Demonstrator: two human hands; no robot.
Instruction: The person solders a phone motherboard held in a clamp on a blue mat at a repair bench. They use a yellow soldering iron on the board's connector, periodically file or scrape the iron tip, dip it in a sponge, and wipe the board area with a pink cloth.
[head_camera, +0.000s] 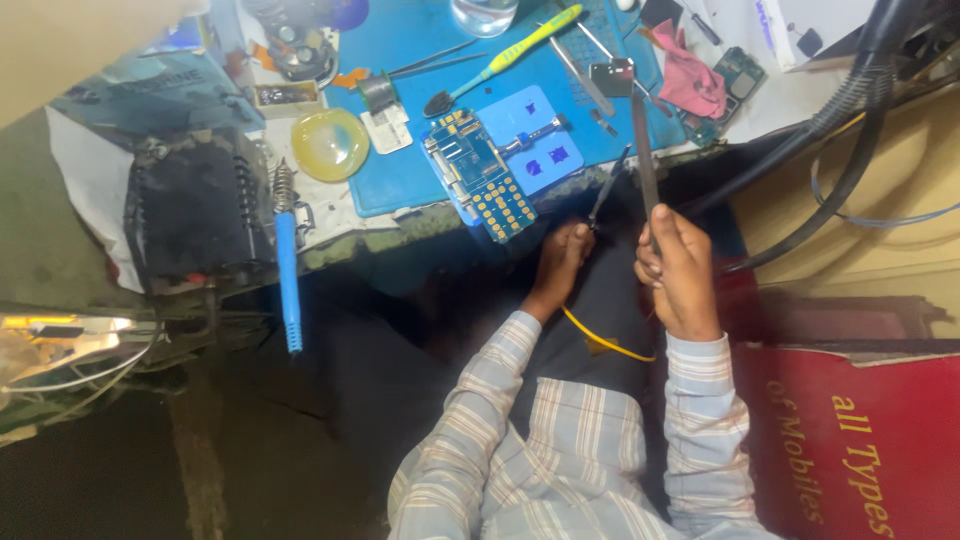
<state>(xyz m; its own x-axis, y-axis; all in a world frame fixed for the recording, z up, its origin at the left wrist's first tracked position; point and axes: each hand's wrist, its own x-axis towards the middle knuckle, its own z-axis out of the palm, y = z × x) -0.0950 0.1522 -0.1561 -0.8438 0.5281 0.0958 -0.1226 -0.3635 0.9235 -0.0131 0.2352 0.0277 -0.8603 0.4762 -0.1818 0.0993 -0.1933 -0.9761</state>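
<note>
Hands at a crowded repair worktop (770, 100): the right hand (683, 272) is clenched around the lower end of a long dark tool (645, 160), which rises to a metal head just above the blue mat (420, 170). Beside it, the left hand (562, 255) is closed on dark tweezers (608, 190), their tips angled up toward the worktop's front edge. A yellow wire (600, 342) curves between the two striped sleeves below. A blue and gold circuit board (478, 172) lies on the mat near the edge, just left of the tweezers, with a pale blue stencil pad (535, 140) touching its right side. Farther back on the mat lies a yellow-handled brush (500, 57), and a pink cloth (690, 80) sits to the right. A blue-handled soldering iron (287, 262) hangs over the worktop's edge at the left, beside a black box (195, 205) and a yellowish round dish (330, 143).
</note>
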